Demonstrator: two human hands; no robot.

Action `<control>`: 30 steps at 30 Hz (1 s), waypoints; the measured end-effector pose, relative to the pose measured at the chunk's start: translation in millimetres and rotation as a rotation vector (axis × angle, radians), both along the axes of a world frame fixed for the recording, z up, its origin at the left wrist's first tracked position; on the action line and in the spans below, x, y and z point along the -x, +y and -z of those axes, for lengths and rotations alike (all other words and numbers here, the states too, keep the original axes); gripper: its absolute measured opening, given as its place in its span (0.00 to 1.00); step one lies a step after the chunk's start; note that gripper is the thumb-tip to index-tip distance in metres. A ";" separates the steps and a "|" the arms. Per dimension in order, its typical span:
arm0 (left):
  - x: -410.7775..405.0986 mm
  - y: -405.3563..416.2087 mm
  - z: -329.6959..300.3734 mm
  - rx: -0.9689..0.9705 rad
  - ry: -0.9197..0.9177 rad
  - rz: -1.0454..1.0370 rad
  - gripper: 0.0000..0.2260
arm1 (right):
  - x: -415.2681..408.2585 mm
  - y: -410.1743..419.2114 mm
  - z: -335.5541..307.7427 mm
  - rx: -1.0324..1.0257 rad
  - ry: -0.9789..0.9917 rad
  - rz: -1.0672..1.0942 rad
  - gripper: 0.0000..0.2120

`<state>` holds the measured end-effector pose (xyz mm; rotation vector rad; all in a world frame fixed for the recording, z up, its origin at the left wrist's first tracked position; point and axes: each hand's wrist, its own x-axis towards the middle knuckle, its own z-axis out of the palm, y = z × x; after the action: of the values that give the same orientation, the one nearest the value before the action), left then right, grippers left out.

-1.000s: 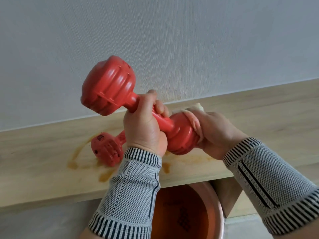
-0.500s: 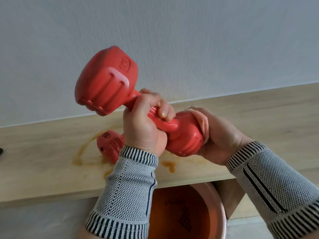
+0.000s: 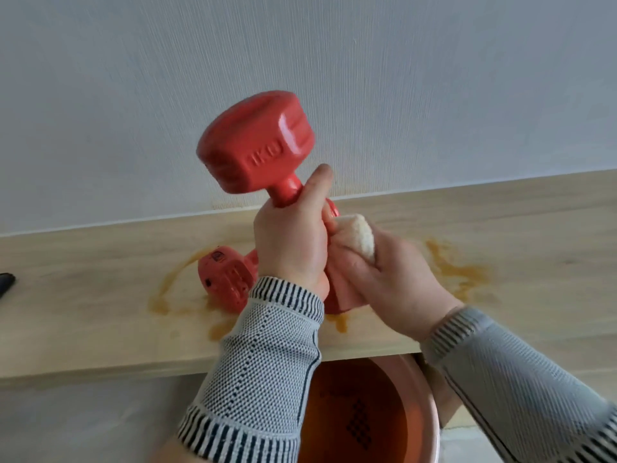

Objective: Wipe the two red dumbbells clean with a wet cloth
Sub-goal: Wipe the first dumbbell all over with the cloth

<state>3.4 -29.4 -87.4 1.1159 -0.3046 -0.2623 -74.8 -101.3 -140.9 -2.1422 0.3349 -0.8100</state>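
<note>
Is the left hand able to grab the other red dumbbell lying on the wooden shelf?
Probably not now: the left hand grips the raised red dumbbell. The lying dumbbell sits close, unblocked.

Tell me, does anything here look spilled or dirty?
Yes. Orange-brown liquid stains are smeared across the wooden shelf, around the lying dumbbell and further right. The basin below holds similarly coloured water.

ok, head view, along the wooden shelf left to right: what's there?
Dark object at the left edge → dumbbell lying on the shelf → left hand gripping the raised dumbbell → cloth → right hand → orange-brown stain.
</note>
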 end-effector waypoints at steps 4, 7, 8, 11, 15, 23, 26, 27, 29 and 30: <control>1.2 5.2 0.1 0.186 0.015 0.153 0.19 | -0.2 -14.6 -20.7 -0.818 0.035 -0.070 0.19; -5.8 8.7 -1.2 0.341 0.037 0.233 0.10 | 2.8 -20.7 -21.6 -1.156 0.034 -0.277 0.20; -8.6 9.1 -1.1 0.361 0.034 0.230 0.10 | 2.5 -21.0 -19.8 -1.170 0.078 -0.321 0.21; -15.6 7.8 1.9 0.378 0.054 0.180 0.10 | 2.8 -19.6 -23.4 -1.107 0.079 -0.370 0.21; -18.5 3.1 7.4 0.392 0.087 0.096 0.13 | 5.0 -8.6 -27.6 -0.321 0.138 -0.274 0.16; -8.8 2.0 10.0 0.236 -0.138 0.180 0.14 | -2.8 -17.2 -19.7 -0.398 0.149 -0.097 0.19; -5.8 3.8 10.8 0.230 -0.205 0.261 0.11 | -0.1 -22.5 -20.4 -0.817 0.155 -0.176 0.18; -5.0 3.3 9.9 0.250 -0.187 0.284 0.10 | 1.3 -24.3 -19.5 -0.901 0.165 -0.194 0.20; -6.2 3.0 7.5 0.279 -0.143 0.280 0.11 | 3.0 -26.3 -18.3 -0.947 0.156 -0.250 0.22; -7.7 3.1 6.6 0.286 -0.138 0.264 0.12 | 5.0 -25.1 -18.5 -0.904 0.145 -0.288 0.21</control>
<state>11.1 -26.2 -94.0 0.8111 -0.5961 -0.3638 -79.8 -126.4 -122.4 -1.3446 0.3647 -0.2438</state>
